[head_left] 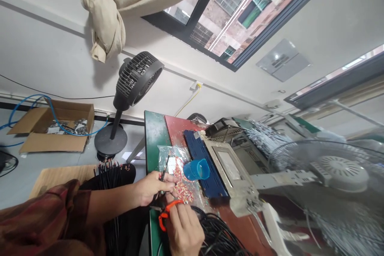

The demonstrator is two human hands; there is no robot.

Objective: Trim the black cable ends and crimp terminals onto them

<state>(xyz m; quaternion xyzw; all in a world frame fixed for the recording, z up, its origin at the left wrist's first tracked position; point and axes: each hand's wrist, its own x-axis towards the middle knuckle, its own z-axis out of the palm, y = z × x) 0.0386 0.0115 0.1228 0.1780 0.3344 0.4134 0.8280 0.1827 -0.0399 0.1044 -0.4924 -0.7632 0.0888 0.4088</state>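
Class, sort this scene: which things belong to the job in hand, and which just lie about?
Seemingly in use:
orange-handled metal cutters, in the right hand
thin black cable, in the left hand
loose heap of black cables

Seemingly just about:
dark grey standing fan
open brown cardboard box

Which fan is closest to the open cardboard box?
The dark grey pedestal fan, standing on the floor right beside the cardboard box; the wire-caged fan with a white motor housing is far across the view.
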